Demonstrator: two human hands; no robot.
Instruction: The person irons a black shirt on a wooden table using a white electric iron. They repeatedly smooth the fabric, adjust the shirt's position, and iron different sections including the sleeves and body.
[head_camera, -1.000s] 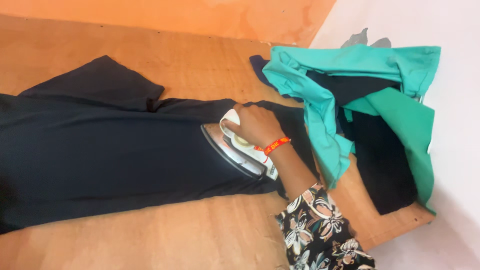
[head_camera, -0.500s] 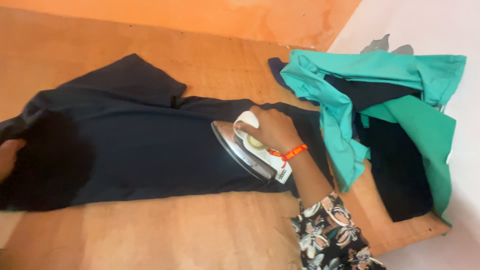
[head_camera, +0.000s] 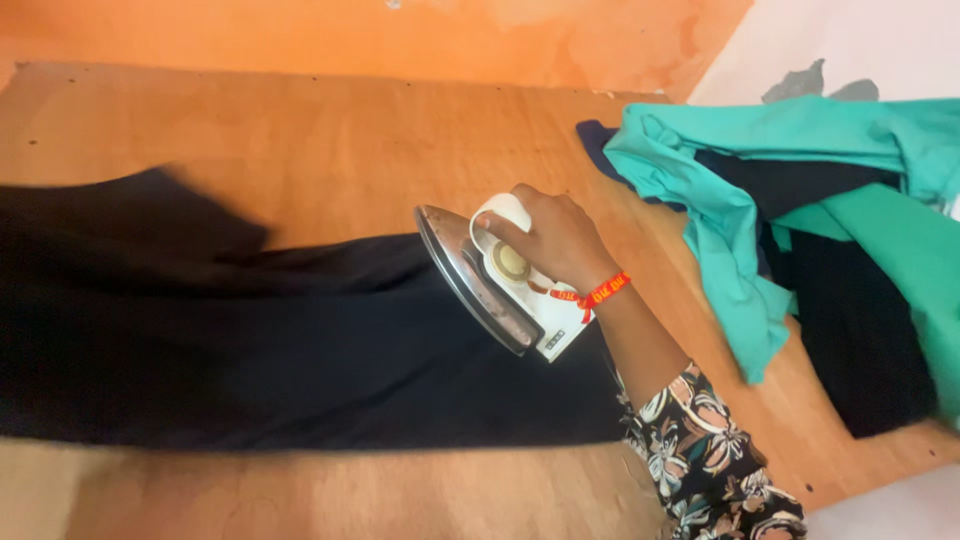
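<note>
My right hand grips the handle of a white electric iron with a shiny metal soleplate. The iron is tilted on its side, soleplate facing left, over the right end of a black garment. The garment lies spread flat across the wooden board and looks blurred on its left part. An orange band sits on my right wrist above a floral sleeve. My left hand is out of view.
A heap of teal and dark clothes lies at the board's right end against a white wall. An orange wall runs along the far edge. Bare wood shows in front of and behind the garment.
The iron has lifted and tilted up off the cloth. The black garment has shifted and been pulled flatter toward the left. My left hand, seen at the left edge earlier, has left the view.
</note>
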